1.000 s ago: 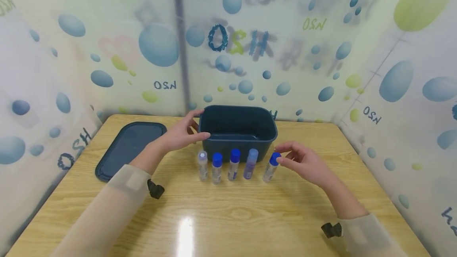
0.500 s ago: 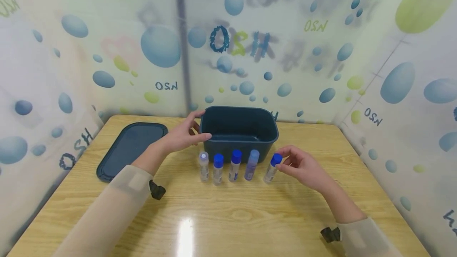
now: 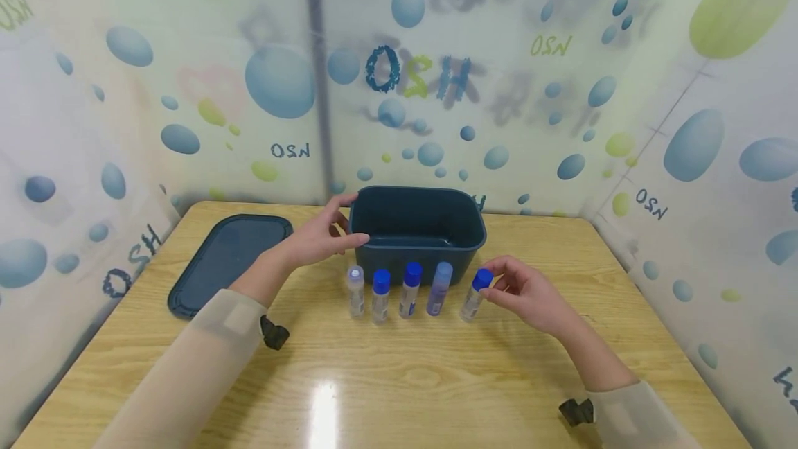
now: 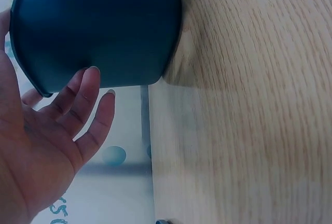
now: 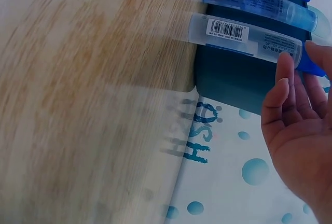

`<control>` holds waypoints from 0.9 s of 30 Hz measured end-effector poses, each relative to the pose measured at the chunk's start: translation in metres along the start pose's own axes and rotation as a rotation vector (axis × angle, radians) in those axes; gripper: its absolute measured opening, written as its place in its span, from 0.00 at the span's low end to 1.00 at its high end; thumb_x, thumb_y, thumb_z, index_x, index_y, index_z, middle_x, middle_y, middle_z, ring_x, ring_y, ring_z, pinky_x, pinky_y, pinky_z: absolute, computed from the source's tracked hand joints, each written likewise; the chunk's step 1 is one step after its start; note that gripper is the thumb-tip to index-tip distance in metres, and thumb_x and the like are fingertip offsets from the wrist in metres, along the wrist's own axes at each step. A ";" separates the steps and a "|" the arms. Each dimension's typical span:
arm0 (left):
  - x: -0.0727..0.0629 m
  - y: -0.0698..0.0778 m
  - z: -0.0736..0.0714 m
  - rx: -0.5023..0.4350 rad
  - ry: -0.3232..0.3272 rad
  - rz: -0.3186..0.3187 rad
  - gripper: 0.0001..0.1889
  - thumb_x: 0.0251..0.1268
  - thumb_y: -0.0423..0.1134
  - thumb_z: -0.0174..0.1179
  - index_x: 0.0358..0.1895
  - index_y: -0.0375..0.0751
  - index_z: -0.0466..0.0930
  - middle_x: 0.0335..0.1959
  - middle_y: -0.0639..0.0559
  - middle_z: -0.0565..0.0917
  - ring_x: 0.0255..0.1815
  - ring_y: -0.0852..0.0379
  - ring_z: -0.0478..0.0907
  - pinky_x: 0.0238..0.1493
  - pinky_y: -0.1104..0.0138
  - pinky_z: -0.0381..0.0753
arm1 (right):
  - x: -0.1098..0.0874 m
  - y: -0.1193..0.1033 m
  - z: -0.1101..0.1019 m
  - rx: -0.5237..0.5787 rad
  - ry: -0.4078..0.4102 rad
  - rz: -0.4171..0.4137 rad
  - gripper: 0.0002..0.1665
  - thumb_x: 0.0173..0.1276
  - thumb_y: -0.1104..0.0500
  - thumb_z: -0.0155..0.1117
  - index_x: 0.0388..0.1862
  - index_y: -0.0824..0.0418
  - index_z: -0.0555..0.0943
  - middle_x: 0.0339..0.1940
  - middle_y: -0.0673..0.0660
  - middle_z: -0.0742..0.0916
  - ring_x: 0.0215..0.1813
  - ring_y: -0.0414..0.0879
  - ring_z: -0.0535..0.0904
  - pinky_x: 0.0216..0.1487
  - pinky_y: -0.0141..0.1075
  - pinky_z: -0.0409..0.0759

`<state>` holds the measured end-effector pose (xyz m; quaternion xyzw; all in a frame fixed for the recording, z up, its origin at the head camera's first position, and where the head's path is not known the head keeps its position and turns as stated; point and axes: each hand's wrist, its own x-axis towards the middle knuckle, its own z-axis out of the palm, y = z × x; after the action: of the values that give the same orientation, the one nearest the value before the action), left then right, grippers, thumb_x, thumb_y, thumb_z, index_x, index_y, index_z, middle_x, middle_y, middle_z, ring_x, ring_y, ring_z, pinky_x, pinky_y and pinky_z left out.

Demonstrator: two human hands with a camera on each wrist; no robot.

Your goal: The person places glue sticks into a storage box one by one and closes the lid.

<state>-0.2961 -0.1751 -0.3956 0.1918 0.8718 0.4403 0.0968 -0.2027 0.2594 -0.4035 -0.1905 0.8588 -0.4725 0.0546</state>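
A dark blue open-topped bin (image 3: 414, 255) stands at the back middle of the table in the head view. My left hand (image 3: 318, 235) holds its left end, thumb over the front rim corner and forefinger at the back corner. Before the bin, several clear glue bottles stand in a row: a pale-capped one (image 3: 356, 293), two with blue caps (image 3: 381, 298) (image 3: 409, 293), and a bluish one (image 3: 439, 291). My right hand (image 3: 526, 295) pinches the rightmost blue-capped glue bottle (image 3: 470, 303) by its cap. That bottle leans slightly right; its barcode label (image 5: 227, 30) shows in the right wrist view.
A flat dark blue lid (image 3: 233, 255) lies on the wooden table (image 3: 399, 380) at the left. Printed curtains (image 3: 399, 137) hang close behind the table and along both sides.
My right fingers have closed in on the cap of the rightmost bottle. The whole head view has shifted slightly. My left hand, the bin and the other bottles keep their places.
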 end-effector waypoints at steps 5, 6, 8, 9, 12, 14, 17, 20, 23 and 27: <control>0.001 -0.001 0.000 0.000 0.001 0.007 0.52 0.76 0.60 0.69 0.91 0.60 0.43 0.57 0.39 0.78 0.43 0.47 0.84 0.48 0.58 0.87 | -0.001 0.001 0.001 -0.022 0.020 -0.015 0.16 0.77 0.62 0.74 0.60 0.60 0.83 0.50 0.62 0.87 0.41 0.48 0.83 0.39 0.33 0.83; 0.001 -0.002 0.000 0.003 0.002 0.004 0.52 0.76 0.60 0.69 0.91 0.60 0.43 0.57 0.39 0.79 0.44 0.47 0.84 0.49 0.58 0.87 | -0.002 0.000 0.001 -0.026 0.025 -0.020 0.16 0.77 0.62 0.74 0.61 0.60 0.83 0.49 0.62 0.87 0.40 0.48 0.83 0.39 0.33 0.83; 0.001 -0.002 0.000 0.004 0.000 0.002 0.52 0.75 0.61 0.69 0.91 0.60 0.43 0.58 0.39 0.79 0.44 0.46 0.84 0.49 0.58 0.87 | -0.003 -0.001 0.000 -0.035 0.038 -0.035 0.17 0.77 0.62 0.74 0.61 0.60 0.83 0.49 0.61 0.87 0.40 0.47 0.83 0.38 0.32 0.83; 0.001 -0.001 0.000 0.007 0.001 0.000 0.53 0.75 0.61 0.69 0.91 0.61 0.43 0.58 0.40 0.79 0.44 0.46 0.84 0.49 0.57 0.87 | -0.004 -0.003 -0.001 -0.041 0.047 -0.042 0.17 0.77 0.63 0.74 0.61 0.60 0.83 0.48 0.60 0.87 0.39 0.46 0.83 0.38 0.32 0.83; 0.001 -0.002 0.001 0.010 0.001 -0.005 0.53 0.75 0.62 0.69 0.91 0.61 0.44 0.58 0.40 0.79 0.45 0.47 0.84 0.50 0.56 0.88 | -0.006 -0.008 -0.005 -0.053 0.074 -0.069 0.18 0.76 0.63 0.74 0.62 0.61 0.82 0.47 0.59 0.88 0.39 0.45 0.83 0.38 0.33 0.84; 0.001 -0.002 0.001 0.008 0.000 -0.004 0.52 0.75 0.62 0.69 0.91 0.61 0.43 0.58 0.40 0.79 0.45 0.47 0.83 0.51 0.55 0.88 | -0.007 -0.011 -0.008 -0.052 0.093 -0.086 0.18 0.76 0.64 0.74 0.62 0.62 0.82 0.45 0.59 0.88 0.38 0.44 0.84 0.38 0.33 0.84; 0.001 -0.002 0.001 -0.001 -0.003 0.001 0.52 0.76 0.60 0.69 0.91 0.60 0.43 0.58 0.39 0.78 0.45 0.45 0.83 0.52 0.53 0.88 | -0.008 -0.019 -0.012 -0.048 0.122 -0.120 0.18 0.76 0.66 0.73 0.61 0.63 0.82 0.44 0.57 0.89 0.37 0.43 0.84 0.37 0.32 0.84; 0.001 -0.002 0.001 -0.011 -0.003 0.009 0.52 0.77 0.59 0.68 0.91 0.59 0.42 0.58 0.38 0.78 0.45 0.43 0.83 0.53 0.52 0.88 | -0.010 -0.028 -0.016 -0.045 0.156 -0.163 0.17 0.75 0.68 0.73 0.60 0.64 0.83 0.42 0.50 0.89 0.36 0.43 0.84 0.36 0.31 0.83; 0.002 -0.002 0.001 -0.014 -0.003 0.014 0.52 0.77 0.58 0.68 0.91 0.58 0.42 0.58 0.38 0.78 0.46 0.42 0.83 0.51 0.54 0.88 | -0.011 -0.037 -0.020 -0.027 0.191 -0.216 0.18 0.74 0.71 0.72 0.60 0.65 0.82 0.40 0.45 0.88 0.35 0.42 0.83 0.34 0.30 0.82; 0.002 -0.003 0.002 -0.011 0.001 0.016 0.52 0.78 0.58 0.68 0.91 0.58 0.42 0.57 0.38 0.78 0.46 0.42 0.84 0.49 0.59 0.86 | -0.010 -0.047 -0.025 0.005 0.230 -0.270 0.20 0.72 0.75 0.71 0.60 0.69 0.81 0.38 0.43 0.88 0.35 0.41 0.83 0.34 0.29 0.82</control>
<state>-0.2985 -0.1744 -0.3994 0.1979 0.8678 0.4459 0.0940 -0.1873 0.2606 -0.3509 -0.2485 0.8248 -0.4964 -0.1073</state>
